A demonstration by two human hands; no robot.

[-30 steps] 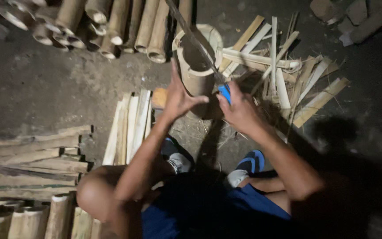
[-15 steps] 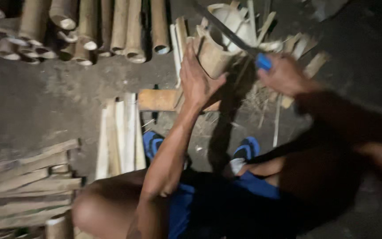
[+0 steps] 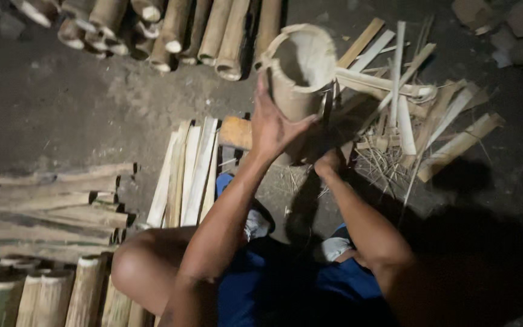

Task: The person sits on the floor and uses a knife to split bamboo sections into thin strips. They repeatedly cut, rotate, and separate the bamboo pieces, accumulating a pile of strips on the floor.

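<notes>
A bent bare knee [image 3: 137,266] sits at seven o'clock, blue shorts [image 3: 286,290] at six, and two blue sandals [image 3: 237,194] on the dirt floor [image 3: 49,115] just above. The left hand [image 3: 273,127], near centre, grips the outer wall of an upright bamboo tube [image 3: 298,72] with fingers spread around its side. The right hand [image 3: 328,160] is low at the tube's base toward four o'clock, in shadow; whether it is clenched or loose I cannot tell. The tube is pale tan, hollow, its round open mouth tilted toward the camera, with a thin wall and a rough rim. Flat split bamboo slats [image 3: 189,172] lie at nine o'clock of the hands, stacked half-rounds [image 3: 55,206] farther left, loose strips [image 3: 407,103] at two o'clock, and whole bamboo culms [image 3: 183,30] at twelve.
</notes>
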